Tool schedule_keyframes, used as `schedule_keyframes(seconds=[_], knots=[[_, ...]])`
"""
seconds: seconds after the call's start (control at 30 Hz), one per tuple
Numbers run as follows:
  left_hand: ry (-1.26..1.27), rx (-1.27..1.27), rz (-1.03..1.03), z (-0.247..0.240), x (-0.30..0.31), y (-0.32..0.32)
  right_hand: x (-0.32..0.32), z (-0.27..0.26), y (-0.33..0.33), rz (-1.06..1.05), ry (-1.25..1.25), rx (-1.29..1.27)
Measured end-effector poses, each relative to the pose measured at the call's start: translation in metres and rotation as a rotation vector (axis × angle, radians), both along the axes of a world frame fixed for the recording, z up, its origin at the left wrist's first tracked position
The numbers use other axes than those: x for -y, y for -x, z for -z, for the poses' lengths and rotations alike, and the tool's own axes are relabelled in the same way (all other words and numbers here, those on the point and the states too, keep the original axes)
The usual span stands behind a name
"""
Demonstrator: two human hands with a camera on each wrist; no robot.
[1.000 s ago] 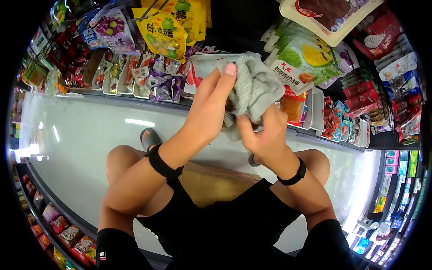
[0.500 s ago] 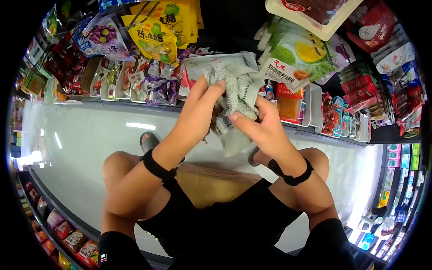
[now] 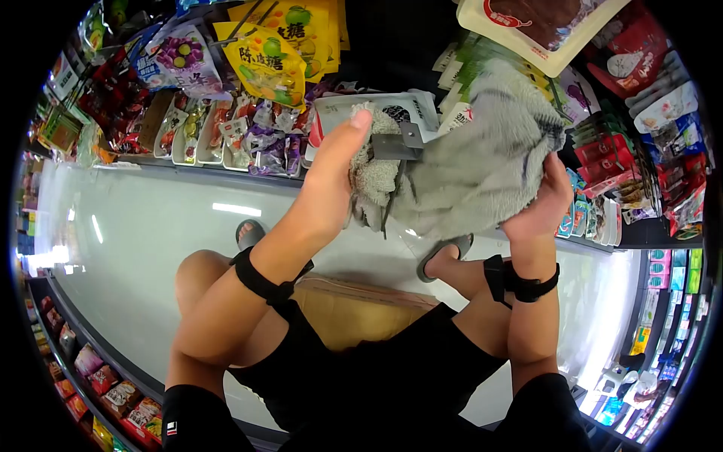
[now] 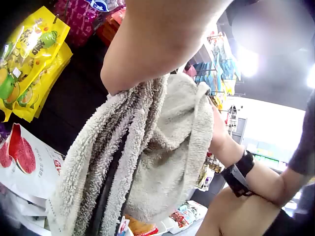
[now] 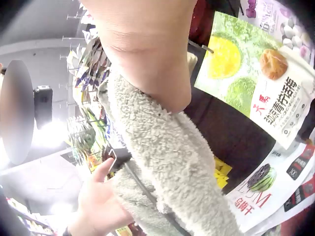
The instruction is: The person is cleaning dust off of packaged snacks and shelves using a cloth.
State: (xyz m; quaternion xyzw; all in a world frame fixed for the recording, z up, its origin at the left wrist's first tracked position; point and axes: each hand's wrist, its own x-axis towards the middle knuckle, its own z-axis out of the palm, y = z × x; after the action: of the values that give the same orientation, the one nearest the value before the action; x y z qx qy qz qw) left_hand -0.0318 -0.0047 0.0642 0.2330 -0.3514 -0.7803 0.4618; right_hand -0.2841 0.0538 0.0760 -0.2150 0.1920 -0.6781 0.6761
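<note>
A grey terry towel with dark stripes stretches between both hands in front of the shelf. My left hand grips its bunched left end, thumb pointing up. A dark metal bar with a bent end plate pokes out of the folds beside that thumb. In the left wrist view the dark bar runs between towel folds; the right wrist view shows its end plate close to the left thumb. My right hand holds the towel's far side, its fingers mostly hidden behind the cloth.
Yellow candy bags and green plum bags hang on hooks above the shelf. White bins of small wrapped sweets line its front edge. A cardboard piece lies between the legs on the pale floor.
My right hand has moved right and pulled the bunched towel out wide. The metal bar's end plate now shows at my left hand, which has shifted only slightly.
</note>
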Motion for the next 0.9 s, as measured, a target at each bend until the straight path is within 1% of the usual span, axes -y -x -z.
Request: schedule_keyframes(seconds=[0.03,0.1,0.13,0.17,0.2,0.23,0.3,0.33,0.5,0.53,0.6,0.63,0.7,0.73,0.77,0.8,0.83,0.87,0.9], knots=[[0.001,-0.004,0.001,-0.001,0.000,-0.001,0.002,0.001,0.001,0.056,-0.008,-0.021],[0.178,0.096,0.047,-0.004,-0.002,-0.004,0.002,0.007,-0.007,0.029,-0.001,-0.001],[0.177,0.096,0.051,-0.003,-0.001,-0.004,0.001,0.008,-0.015,0.049,-0.043,-0.153],[0.241,0.125,0.069,-0.001,0.000,-0.006,0.000,0.008,-0.022,0.068,-0.087,-0.303],[0.305,0.154,0.086,0.002,0.001,-0.007,-0.001,0.004,-0.028,0.021,-0.114,-0.318],[0.303,0.156,0.087,0.012,0.000,-0.009,-0.002,0.005,-0.031,0.021,-0.117,-0.316],[0.663,0.294,-0.103,0.033,-0.001,-0.011,-0.004,0.005,-0.034,-0.149,-0.113,-0.195],[0.662,0.293,-0.101,0.029,-0.001,-0.009,-0.005,0.002,-0.041,-0.186,-0.106,-0.212],[0.128,0.110,0.003,0.004,-0.002,0.004,-0.008,0.001,-0.053,-0.254,-0.085,-0.228],[0.125,0.109,-0.003,0.007,0.000,0.005,-0.008,-0.003,-0.053,-0.281,-0.085,-0.275],[0.063,0.238,-0.044,0.016,0.002,0.006,-0.010,-0.007,-0.055,-0.316,-0.085,-0.327],[0.059,0.236,-0.053,0.013,0.002,0.006,-0.012,-0.008,-0.057,-0.329,-0.101,-0.359],[0.170,0.290,0.038,0.007,0.001,0.004,-0.017,-0.011,-0.059,-0.362,-0.124,-0.400],[0.225,0.391,-0.092,0.030,0.005,0.008,-0.019,-0.013,-0.059,-0.334,-0.172,-0.498],[0.214,0.385,-0.105,0.039,0.007,0.007,-0.020,-0.014,-0.058,-0.304,-0.217,-0.598],[0.555,0.582,-0.148,0.049,0.008,0.005,-0.015,-0.016,-0.055,-0.376,-0.144,-0.695],[0.897,0.780,-0.187,0.047,0.007,0.002,-0.015,-0.016,-0.057,-0.391,-0.147,-0.702],[1.012,0.920,-0.257,0.040,0.001,0.000,-0.017,-0.016,-0.061,-0.374,-0.159,-0.701],[1.004,0.921,-0.262,0.043,0.001,-0.001,-0.020,-0.017,-0.065,-0.354,-0.170,-0.698]])
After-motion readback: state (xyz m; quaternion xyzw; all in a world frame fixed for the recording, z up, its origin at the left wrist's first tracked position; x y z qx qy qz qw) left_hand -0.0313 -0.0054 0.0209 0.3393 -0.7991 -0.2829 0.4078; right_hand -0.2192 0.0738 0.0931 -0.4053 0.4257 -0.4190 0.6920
